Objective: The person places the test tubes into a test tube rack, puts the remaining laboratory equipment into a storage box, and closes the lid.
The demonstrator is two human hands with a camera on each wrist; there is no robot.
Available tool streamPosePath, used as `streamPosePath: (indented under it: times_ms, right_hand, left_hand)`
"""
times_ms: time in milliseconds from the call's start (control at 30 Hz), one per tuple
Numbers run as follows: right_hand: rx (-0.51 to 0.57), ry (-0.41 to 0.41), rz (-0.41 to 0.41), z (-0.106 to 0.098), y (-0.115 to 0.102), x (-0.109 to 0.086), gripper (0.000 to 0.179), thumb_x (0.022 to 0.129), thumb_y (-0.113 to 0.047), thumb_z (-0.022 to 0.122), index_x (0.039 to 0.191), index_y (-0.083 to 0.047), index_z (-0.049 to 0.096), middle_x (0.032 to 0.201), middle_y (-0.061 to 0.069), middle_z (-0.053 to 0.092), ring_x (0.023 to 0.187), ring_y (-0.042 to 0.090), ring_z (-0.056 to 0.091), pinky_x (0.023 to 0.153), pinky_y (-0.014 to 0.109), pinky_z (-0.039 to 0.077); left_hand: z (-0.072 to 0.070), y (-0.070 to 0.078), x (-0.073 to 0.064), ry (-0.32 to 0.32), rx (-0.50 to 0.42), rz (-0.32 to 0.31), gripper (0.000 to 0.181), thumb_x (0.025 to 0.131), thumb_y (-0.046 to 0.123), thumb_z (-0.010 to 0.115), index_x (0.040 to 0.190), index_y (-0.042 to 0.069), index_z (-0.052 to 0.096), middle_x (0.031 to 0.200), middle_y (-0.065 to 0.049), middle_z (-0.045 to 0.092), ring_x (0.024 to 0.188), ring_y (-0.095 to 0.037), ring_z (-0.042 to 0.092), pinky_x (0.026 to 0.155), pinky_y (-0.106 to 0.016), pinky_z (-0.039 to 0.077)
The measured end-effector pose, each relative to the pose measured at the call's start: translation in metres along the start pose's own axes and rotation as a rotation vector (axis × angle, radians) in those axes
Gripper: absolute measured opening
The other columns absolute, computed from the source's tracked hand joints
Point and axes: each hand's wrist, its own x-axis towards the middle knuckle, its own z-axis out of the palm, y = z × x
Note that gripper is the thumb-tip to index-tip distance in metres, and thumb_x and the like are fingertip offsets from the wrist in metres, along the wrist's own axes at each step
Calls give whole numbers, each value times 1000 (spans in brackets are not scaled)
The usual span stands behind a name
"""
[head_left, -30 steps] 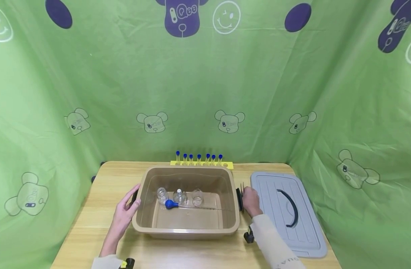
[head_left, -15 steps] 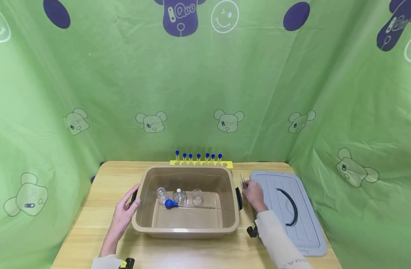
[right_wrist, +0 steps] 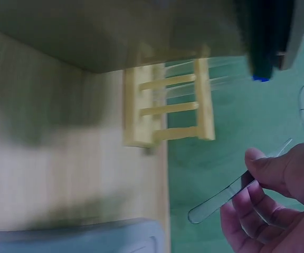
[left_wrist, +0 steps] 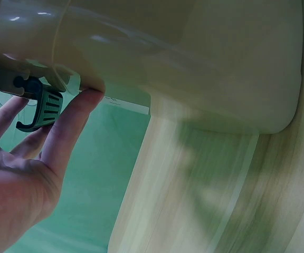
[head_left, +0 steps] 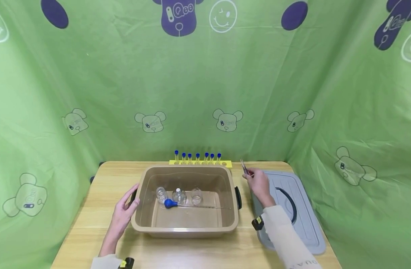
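My right hand (head_left: 259, 185) pinches metal tweezers (head_left: 244, 167) between thumb and fingers, above the table right of the brown plastic bin (head_left: 185, 230). In the right wrist view the tweezers (right_wrist: 220, 203) lie slantwise, rounded end to the lower left. At the bin's left end my left hand (head_left: 122, 215) rests with thumb and fingers spread about the black handle (left_wrist: 47, 108), a fingertip touching the wall. Inside the bin are a glass jar (head_left: 161, 194), a white-stoppered glass bottle (head_left: 179, 196), a small beaker (head_left: 196, 197) and a glass pipette with a blue rubber bulb (head_left: 170, 203).
Behind the bin stands a yellow rack (head_left: 228, 164) with several blue-capped test tubes (head_left: 197, 158). A grey lid (head_left: 307, 224) with a black handle lies at the right, under my right forearm. Green printed cloth (head_left: 192, 86) encloses the wooden table (head_left: 101, 186).
My right hand has moved away from beside the bin's right handle, up towards the table's back edge, carrying the tweezers. My left hand stays at the bin's left end.
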Motion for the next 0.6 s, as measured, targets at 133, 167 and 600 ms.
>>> streamPosePath:
  times_ms: [133, 167, 600]
  right_hand:
    - [14, 51, -61, -8, -11, 3, 28, 92, -12, 77, 115, 4, 74, 95, 19, 74, 80, 31, 69, 62, 38, 58]
    - [19, 58, -72, -10, -15, 4, 28, 93, -13, 77, 115, 4, 74, 96, 20, 74, 81, 31, 70, 63, 38, 58]
    - [33, 109, -139, -34, -70, 3, 29, 98, -18, 72, 120, 0, 73, 99, 17, 72, 84, 30, 67, 64, 40, 58]
  left_hand:
    - [0, 0, 0, -2, 0, -1, 51, 107, 12, 56, 155, 4, 43, 163, -21, 32, 117, -8, 61, 88, -28, 59]
    - [0, 0, 0, -2, 0, -1, 51, 107, 12, 56, 155, 5, 43, 163, -21, 32, 117, -9, 61, 88, -28, 59]
    - [0, 0, 0, -4, -17, -10, 51, 107, 12, 57, 155, 5, 43, 163, -20, 33, 115, -8, 63, 87, -29, 60]
